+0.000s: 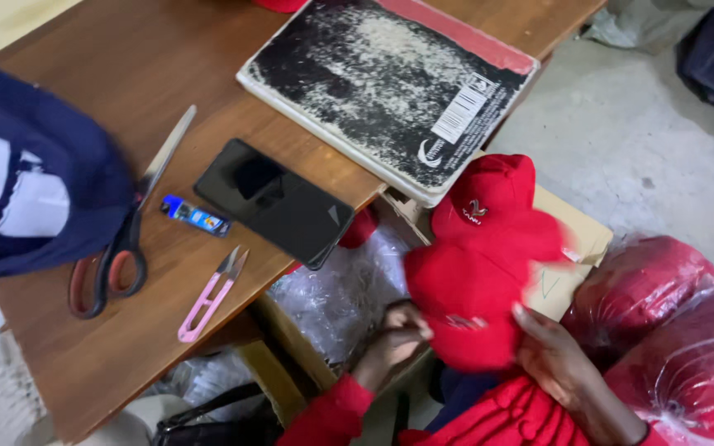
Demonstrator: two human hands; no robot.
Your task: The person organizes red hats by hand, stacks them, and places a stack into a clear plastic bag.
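A stack of red caps (479,256) is held up in front of me, over an open cardboard box (573,239). My left hand (394,334) grips the lower left edge of the stack, fingers curled on the fabric. My right hand (554,351) holds the lower right side, thumb pressed on the cap. Both sleeves are red knit.
A wooden table (84,347) carries a worn black notebook (390,83), a dark phone (274,202), large scissors (130,227), pink thread snips (208,297), a small blue lighter (196,216) and navy cloth (30,169). Bagged red caps (671,330) lie at right. Clear plastic (340,293) fills the box.
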